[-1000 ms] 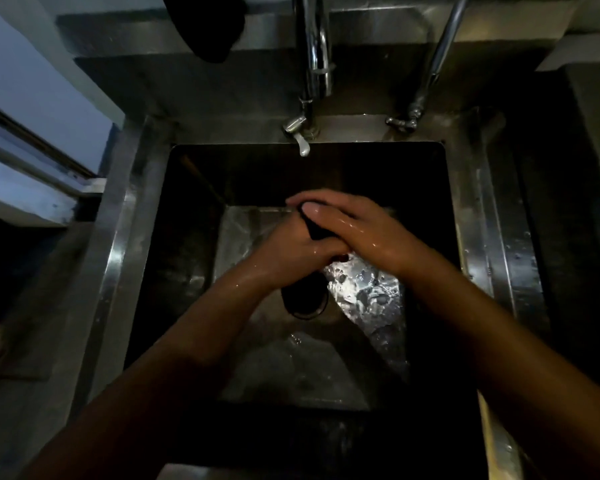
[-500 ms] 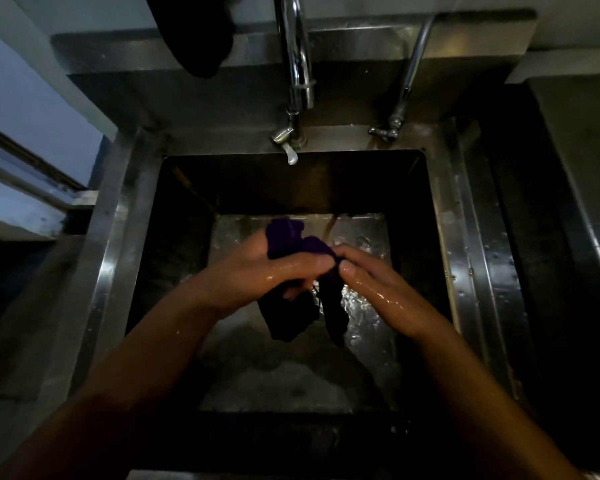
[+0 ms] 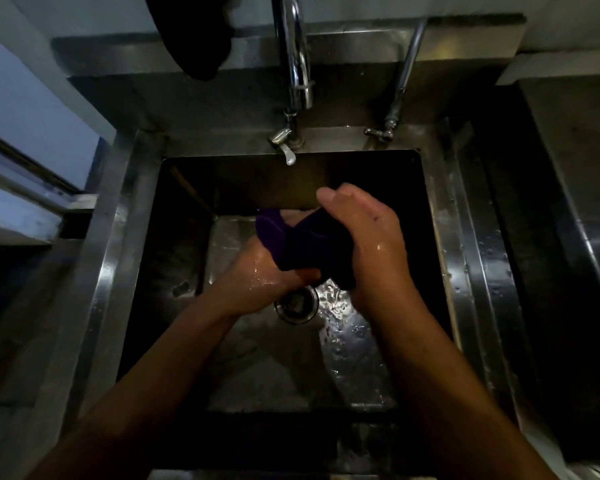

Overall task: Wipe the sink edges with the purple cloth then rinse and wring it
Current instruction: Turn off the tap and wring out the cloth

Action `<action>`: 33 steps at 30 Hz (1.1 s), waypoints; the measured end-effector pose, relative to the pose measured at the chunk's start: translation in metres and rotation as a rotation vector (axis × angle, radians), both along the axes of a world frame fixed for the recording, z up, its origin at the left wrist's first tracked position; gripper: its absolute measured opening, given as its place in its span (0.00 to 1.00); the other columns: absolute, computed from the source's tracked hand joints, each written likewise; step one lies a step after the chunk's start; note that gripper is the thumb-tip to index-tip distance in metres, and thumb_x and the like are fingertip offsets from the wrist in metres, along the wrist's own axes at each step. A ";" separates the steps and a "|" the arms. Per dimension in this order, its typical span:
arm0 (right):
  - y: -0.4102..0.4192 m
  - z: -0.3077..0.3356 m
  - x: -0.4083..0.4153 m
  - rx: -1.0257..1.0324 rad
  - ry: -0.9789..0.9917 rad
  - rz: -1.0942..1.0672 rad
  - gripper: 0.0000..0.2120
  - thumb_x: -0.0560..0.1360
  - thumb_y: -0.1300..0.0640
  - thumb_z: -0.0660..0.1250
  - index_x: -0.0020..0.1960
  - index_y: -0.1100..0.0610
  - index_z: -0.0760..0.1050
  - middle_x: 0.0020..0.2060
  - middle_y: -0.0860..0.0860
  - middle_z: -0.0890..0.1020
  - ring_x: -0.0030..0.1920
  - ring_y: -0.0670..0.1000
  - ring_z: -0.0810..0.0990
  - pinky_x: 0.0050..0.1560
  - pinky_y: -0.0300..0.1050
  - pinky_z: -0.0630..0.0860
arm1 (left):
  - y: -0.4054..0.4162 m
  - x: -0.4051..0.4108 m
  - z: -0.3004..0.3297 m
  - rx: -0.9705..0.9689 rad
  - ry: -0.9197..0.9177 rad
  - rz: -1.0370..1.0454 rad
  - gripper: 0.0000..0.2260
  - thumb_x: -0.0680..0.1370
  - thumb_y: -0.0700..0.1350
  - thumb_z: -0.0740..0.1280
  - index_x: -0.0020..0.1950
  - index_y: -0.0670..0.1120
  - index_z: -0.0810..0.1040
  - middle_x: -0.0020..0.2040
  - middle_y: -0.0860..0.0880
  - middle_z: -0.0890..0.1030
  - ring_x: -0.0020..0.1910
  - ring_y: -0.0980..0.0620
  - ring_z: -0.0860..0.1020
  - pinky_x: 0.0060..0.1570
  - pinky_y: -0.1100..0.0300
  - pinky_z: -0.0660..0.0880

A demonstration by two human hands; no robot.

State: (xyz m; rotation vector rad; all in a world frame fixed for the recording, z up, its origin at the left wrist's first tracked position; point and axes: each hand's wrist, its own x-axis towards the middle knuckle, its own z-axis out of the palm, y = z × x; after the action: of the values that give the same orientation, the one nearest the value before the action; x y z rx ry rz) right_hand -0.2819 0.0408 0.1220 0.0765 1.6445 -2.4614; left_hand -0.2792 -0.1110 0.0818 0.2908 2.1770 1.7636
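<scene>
Both of my hands hold the purple cloth bunched up over the middle of the steel sink. My left hand grips it from below and the left, palm up and wet. From the right, my right hand wraps over the cloth, its fingers curled across the top. Most of the cloth is hidden between the two hands; a purple fold shows at the upper left. The drain lies just below the hands, and the basin floor around it is wet.
A chrome tap rises behind the sink, its lever over the back rim. A second thin pipe stands to its right. A dark object hangs at the back left. A dark counter runs along the right.
The cloth hung loose from my hands half a second ago; now it is bunched tight between them. My right hand has risen and closed over the top of it.
</scene>
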 end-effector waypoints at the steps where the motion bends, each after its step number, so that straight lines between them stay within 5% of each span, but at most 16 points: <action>1: -0.004 0.005 0.000 -0.138 -0.070 -0.010 0.11 0.73 0.56 0.70 0.32 0.51 0.76 0.29 0.48 0.77 0.32 0.47 0.78 0.35 0.39 0.75 | 0.002 0.000 0.002 0.016 -0.008 -0.028 0.18 0.72 0.36 0.75 0.60 0.39 0.76 0.51 0.49 0.84 0.50 0.51 0.83 0.49 0.56 0.81; 6: -0.004 0.005 0.001 -0.448 -0.270 -0.188 0.06 0.68 0.54 0.70 0.38 0.55 0.75 0.30 0.47 0.77 0.30 0.45 0.78 0.32 0.39 0.77 | 0.002 0.005 -0.004 0.008 -0.078 -0.132 0.28 0.70 0.35 0.76 0.67 0.48 0.73 0.63 0.46 0.80 0.63 0.53 0.79 0.61 0.61 0.76; 8: 0.001 -0.006 0.000 -0.253 -0.194 -0.140 0.06 0.72 0.56 0.70 0.38 0.54 0.76 0.32 0.47 0.78 0.34 0.46 0.79 0.36 0.41 0.77 | 0.007 0.007 -0.007 0.041 -0.121 -0.139 0.28 0.69 0.35 0.78 0.67 0.46 0.73 0.62 0.45 0.81 0.62 0.50 0.80 0.61 0.56 0.78; 11: 0.019 -0.022 -0.005 0.361 0.099 0.019 0.04 0.78 0.58 0.68 0.51 0.52 0.81 0.49 0.46 0.84 0.50 0.46 0.83 0.46 0.40 0.78 | 0.015 0.005 -0.008 0.035 -0.122 -0.140 0.23 0.69 0.38 0.78 0.62 0.46 0.77 0.56 0.44 0.83 0.57 0.48 0.82 0.56 0.47 0.80; 14: 0.039 -0.025 -0.011 0.347 0.111 0.328 0.18 0.80 0.56 0.64 0.70 0.48 0.74 0.65 0.47 0.79 0.64 0.45 0.78 0.57 0.40 0.79 | 0.015 0.005 -0.004 0.087 -0.226 -0.174 0.22 0.67 0.32 0.75 0.57 0.49 0.78 0.51 0.47 0.85 0.52 0.53 0.83 0.51 0.53 0.82; 17: 0.035 -0.020 -0.004 0.291 0.056 0.334 0.13 0.81 0.58 0.63 0.46 0.49 0.86 0.43 0.43 0.86 0.46 0.40 0.84 0.47 0.34 0.79 | 0.008 0.005 -0.003 0.192 -0.437 -0.220 0.25 0.63 0.33 0.77 0.55 0.50 0.78 0.46 0.55 0.86 0.47 0.58 0.83 0.46 0.64 0.79; 21: 0.019 -0.025 -0.002 0.440 0.228 0.149 0.16 0.80 0.59 0.66 0.33 0.50 0.77 0.27 0.41 0.77 0.29 0.38 0.75 0.33 0.32 0.69 | 0.008 0.009 -0.008 0.269 -0.576 -0.189 0.22 0.58 0.43 0.76 0.52 0.47 0.80 0.42 0.51 0.85 0.43 0.54 0.82 0.41 0.62 0.78; 25: 0.011 -0.022 0.000 0.395 0.130 0.013 0.17 0.79 0.53 0.69 0.31 0.54 0.76 0.26 0.46 0.75 0.27 0.44 0.73 0.30 0.39 0.69 | 0.016 0.025 -0.009 0.251 -0.575 -0.136 0.17 0.62 0.41 0.78 0.48 0.53 0.83 0.42 0.52 0.86 0.44 0.57 0.84 0.44 0.63 0.79; 28: 0.011 -0.016 -0.002 0.217 -0.249 -0.156 0.16 0.76 0.46 0.71 0.34 0.53 0.83 0.34 0.52 0.84 0.35 0.51 0.84 0.39 0.46 0.81 | 0.024 0.048 -0.026 0.067 -0.382 0.028 0.21 0.66 0.39 0.81 0.52 0.57 0.79 0.51 0.57 0.86 0.49 0.60 0.83 0.47 0.66 0.79; 30: 0.014 -0.018 -0.007 0.065 -0.406 -0.190 0.12 0.76 0.47 0.71 0.39 0.53 0.84 0.41 0.56 0.86 0.43 0.53 0.87 0.46 0.48 0.83 | 0.031 0.058 -0.032 0.043 -0.282 0.216 0.22 0.70 0.36 0.78 0.53 0.58 0.75 0.48 0.65 0.84 0.48 0.65 0.82 0.44 0.69 0.78; 33: 0.025 -0.034 -0.010 0.167 -0.416 -0.218 0.07 0.79 0.54 0.68 0.48 0.55 0.84 0.40 0.54 0.86 0.38 0.49 0.85 0.34 0.38 0.79 | 0.026 0.050 -0.039 0.047 -0.223 0.441 0.17 0.73 0.38 0.74 0.51 0.59 0.77 0.45 0.61 0.85 0.47 0.61 0.83 0.45 0.63 0.80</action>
State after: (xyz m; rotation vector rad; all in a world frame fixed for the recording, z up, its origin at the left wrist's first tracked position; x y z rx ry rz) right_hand -0.2920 0.0658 0.0875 0.7724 1.7144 -2.2364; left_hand -0.2292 -0.0847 0.0430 -0.3898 2.1510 1.9565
